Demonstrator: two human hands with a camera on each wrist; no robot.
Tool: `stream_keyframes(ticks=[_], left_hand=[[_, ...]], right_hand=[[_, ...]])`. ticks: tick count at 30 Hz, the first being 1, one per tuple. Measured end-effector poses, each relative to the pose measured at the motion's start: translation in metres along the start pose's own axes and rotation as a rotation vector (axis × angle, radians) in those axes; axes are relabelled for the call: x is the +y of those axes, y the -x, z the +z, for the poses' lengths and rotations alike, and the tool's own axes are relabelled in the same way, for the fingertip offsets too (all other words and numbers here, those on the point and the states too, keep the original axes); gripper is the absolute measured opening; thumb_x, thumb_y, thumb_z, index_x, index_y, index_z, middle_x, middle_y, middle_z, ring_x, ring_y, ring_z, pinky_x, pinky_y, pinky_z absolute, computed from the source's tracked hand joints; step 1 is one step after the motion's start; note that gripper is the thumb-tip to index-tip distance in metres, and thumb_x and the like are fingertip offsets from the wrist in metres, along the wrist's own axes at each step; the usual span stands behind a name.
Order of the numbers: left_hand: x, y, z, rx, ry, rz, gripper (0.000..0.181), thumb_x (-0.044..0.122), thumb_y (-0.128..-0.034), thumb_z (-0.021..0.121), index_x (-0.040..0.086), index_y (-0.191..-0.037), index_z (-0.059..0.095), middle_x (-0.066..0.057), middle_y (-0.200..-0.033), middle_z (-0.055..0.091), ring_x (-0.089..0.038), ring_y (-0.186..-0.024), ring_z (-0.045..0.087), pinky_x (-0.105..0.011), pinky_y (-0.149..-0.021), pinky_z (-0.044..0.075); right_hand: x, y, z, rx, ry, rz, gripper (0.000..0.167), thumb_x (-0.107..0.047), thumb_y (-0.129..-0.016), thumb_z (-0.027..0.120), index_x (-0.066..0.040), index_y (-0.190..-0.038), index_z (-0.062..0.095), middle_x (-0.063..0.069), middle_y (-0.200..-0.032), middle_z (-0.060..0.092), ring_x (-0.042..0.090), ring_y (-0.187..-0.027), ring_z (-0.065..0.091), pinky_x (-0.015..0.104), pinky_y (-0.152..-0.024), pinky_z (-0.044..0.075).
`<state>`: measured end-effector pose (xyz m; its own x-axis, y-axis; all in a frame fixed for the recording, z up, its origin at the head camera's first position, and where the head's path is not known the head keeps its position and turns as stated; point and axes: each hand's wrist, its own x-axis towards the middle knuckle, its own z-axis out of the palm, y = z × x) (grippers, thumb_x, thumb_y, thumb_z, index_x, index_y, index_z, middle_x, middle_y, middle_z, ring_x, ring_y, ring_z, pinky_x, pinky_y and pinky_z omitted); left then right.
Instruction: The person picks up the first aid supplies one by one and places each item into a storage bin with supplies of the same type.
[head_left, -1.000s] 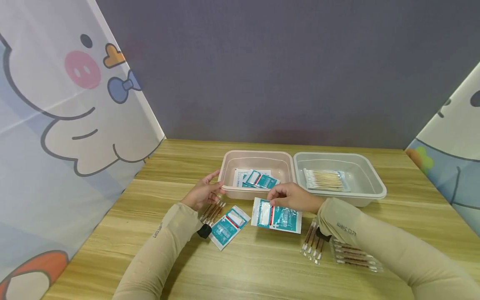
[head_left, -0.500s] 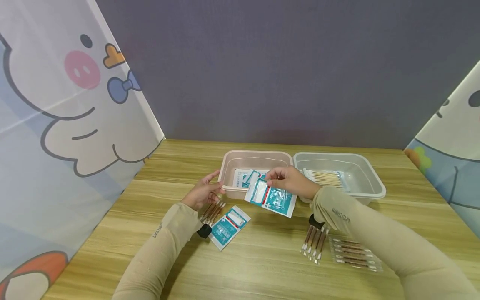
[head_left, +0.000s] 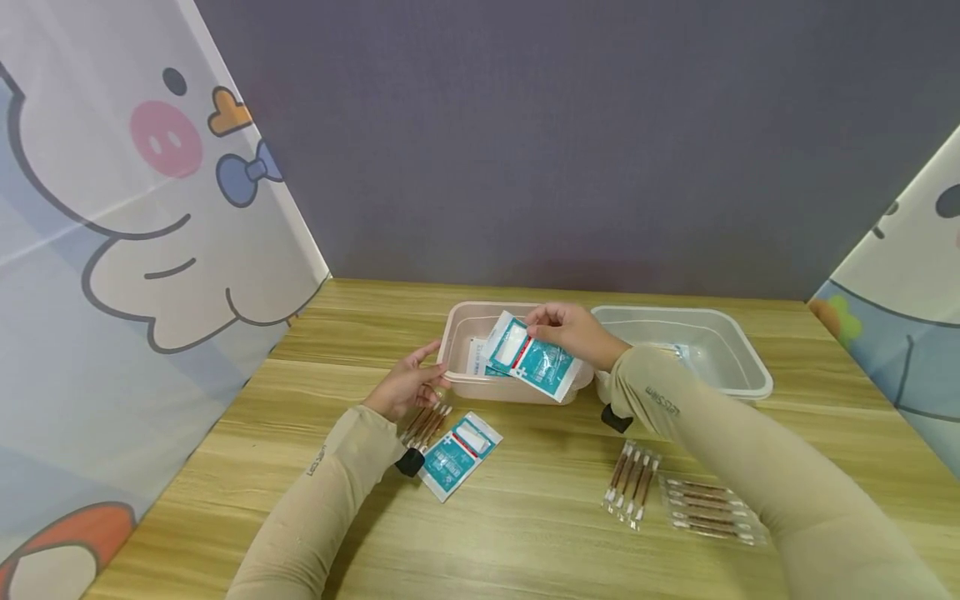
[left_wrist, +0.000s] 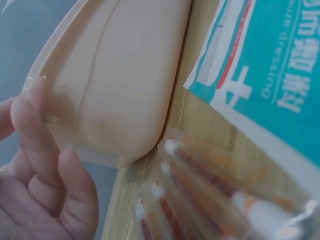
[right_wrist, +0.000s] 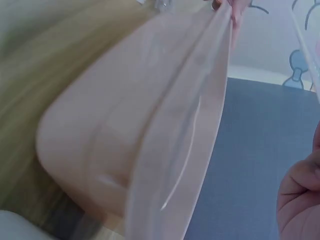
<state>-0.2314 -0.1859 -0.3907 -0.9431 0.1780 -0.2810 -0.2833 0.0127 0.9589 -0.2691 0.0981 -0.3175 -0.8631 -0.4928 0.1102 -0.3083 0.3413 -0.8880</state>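
while the right hand (head_left: 573,332) pinches a teal packet (head_left: 536,357) by its top edge, it sits over the pink bin's (head_left: 480,388) near rim, long axis slanting down toward the right; touching or not, can't tell. left hand (head_left: 408,383) holds the bin's near left corner, farther off. wood table (head_left: 540,517), grey panel (head_left: 525,167) behind.

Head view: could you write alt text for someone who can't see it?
A person's right hand pinches a teal packet over a pink tub the left hand holds. A grey tub, swab packs and another packet sit on the wooden table.
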Motion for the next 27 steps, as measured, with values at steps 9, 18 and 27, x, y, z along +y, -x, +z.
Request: stream_keyframes(ticks=[9,18,27], left_hand=[[-0.002,0.000,0.000,0.012,0.018,0.000,0.059,0.011,-0.1004,0.050,0.015,-0.153,0.023,0.001,-0.066,0.066,-0.006,-0.041,0.048,-0.021,-0.046,0.043],[0.000,0.003,0.000,-0.005,0.018,0.014,0.060,0.011,-0.1005,0.050,0.014,-0.153,0.022,0.001,-0.066,0.066,-0.005,-0.041,0.047,-0.020,-0.045,0.042],[0.003,0.004,0.002,-0.001,0.031,0.004,0.060,0.011,-0.1000,0.051,0.015,-0.153,0.023,0.000,-0.066,0.066,-0.005,-0.040,0.047,-0.020,-0.045,0.043]], right_hand=[[-0.006,-0.023,-0.003,0.061,0.072,-0.028,0.020,-0.010,-0.092,0.064,0.004,-0.107,0.065,0.003,-0.080,0.059,0.016,-0.075,0.050,0.025,-0.068,0.043],[-0.012,-0.043,-0.004,0.079,0.109,-0.003,0.018,-0.010,-0.093,0.063,0.002,-0.106,0.066,0.005,-0.081,0.057,0.019,-0.077,0.049,0.028,-0.069,0.042],[-0.010,-0.059,-0.003,0.065,0.195,0.055,0.016,-0.012,-0.093,0.064,-0.001,-0.104,0.068,0.008,-0.090,0.062,0.021,-0.084,0.051,0.031,-0.075,0.042]])
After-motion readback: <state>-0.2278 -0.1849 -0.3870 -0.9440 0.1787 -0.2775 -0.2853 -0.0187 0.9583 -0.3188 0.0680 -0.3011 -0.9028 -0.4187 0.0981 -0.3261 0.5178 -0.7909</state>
